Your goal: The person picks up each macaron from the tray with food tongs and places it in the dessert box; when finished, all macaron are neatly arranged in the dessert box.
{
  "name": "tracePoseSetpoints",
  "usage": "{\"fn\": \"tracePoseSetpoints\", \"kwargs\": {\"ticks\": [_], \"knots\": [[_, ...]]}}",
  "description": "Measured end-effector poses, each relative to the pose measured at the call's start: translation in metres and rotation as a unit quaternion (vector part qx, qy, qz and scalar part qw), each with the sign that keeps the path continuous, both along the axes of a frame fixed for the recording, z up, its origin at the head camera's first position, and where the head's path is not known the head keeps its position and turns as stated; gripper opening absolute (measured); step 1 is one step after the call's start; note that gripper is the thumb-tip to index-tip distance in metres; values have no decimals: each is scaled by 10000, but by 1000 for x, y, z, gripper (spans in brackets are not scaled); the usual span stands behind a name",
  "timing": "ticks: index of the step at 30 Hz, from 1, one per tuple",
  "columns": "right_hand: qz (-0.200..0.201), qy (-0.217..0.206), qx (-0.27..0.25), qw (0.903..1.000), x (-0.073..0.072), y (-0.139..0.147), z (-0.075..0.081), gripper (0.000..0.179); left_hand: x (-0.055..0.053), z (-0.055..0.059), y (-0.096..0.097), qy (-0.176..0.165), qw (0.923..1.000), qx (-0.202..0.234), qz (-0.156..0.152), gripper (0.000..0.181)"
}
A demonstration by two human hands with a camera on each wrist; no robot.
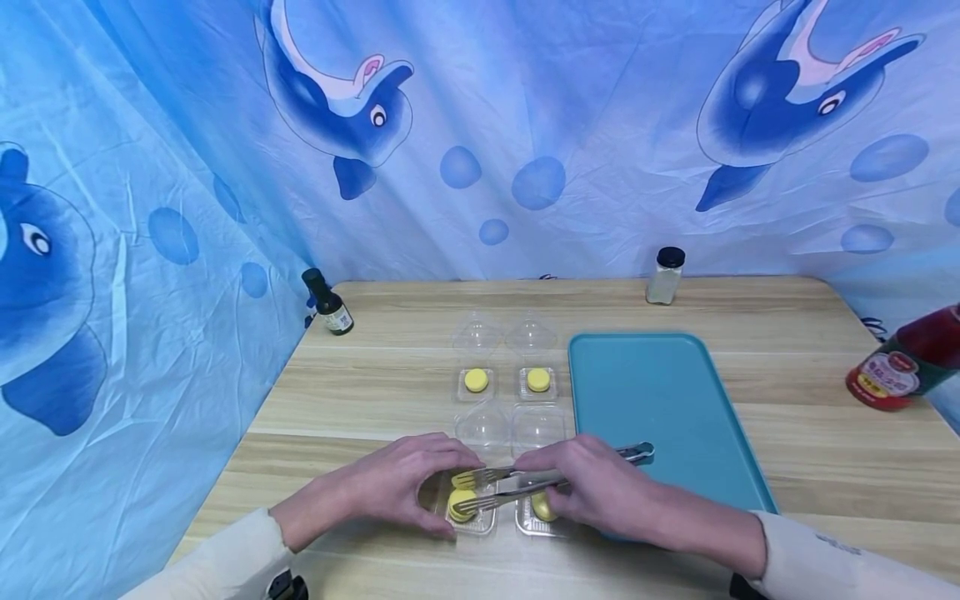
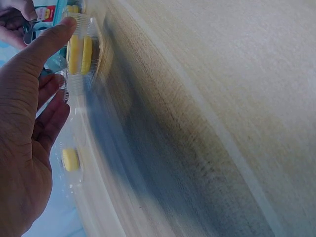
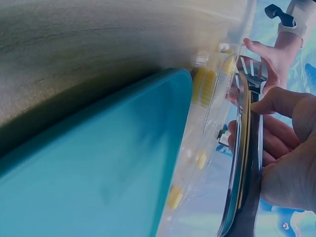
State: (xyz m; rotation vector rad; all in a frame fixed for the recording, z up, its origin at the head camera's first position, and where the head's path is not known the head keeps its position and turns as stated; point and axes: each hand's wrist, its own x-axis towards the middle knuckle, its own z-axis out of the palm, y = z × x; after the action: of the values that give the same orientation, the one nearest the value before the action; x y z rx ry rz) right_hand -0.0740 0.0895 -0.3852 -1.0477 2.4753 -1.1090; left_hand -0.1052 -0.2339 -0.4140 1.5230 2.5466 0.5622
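Steel tongs point(image 1: 525, 490) with fork-shaped ends are gripped by my right hand point(image 1: 600, 487) between thumb and fingers. Their tips overlap yellow macarons point(image 1: 462, 505) at the near left clear plastic box point(image 1: 486, 523). In the left wrist view, two macarons point(image 2: 86, 54) appear one above the other there. My left hand point(image 1: 408, 483) holds that box, thumb at its front corner point(image 2: 71, 22) and fingers round the far side. Beside it, the near right box point(image 1: 528, 523) contains a yellow macaron point(image 1: 542, 507), partly hidden by my right hand.
Two farther open boxes each hold a yellow macaron point(image 1: 476, 380), their clear domed lids point(image 1: 477, 335) folded back. A blue tray point(image 1: 645, 392) lies to the right under the tongs' rear end. A dark bottle point(image 1: 333, 308), a black-capped shaker point(image 1: 665, 277) and a red bottle point(image 1: 892, 371) stand around the table's edges.
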Motion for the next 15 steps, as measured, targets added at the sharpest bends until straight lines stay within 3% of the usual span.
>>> {"fn": "tracePoseSetpoints", "kwargs": {"ticks": [10,15], "knots": [[199,307,338,9988,0,-2,4,52,0,0,0,29,10000,26,-35,80],[240,742,454,9959,1,-6,7,52,-1,0,0,-5,10000,60,-64,79]]}}
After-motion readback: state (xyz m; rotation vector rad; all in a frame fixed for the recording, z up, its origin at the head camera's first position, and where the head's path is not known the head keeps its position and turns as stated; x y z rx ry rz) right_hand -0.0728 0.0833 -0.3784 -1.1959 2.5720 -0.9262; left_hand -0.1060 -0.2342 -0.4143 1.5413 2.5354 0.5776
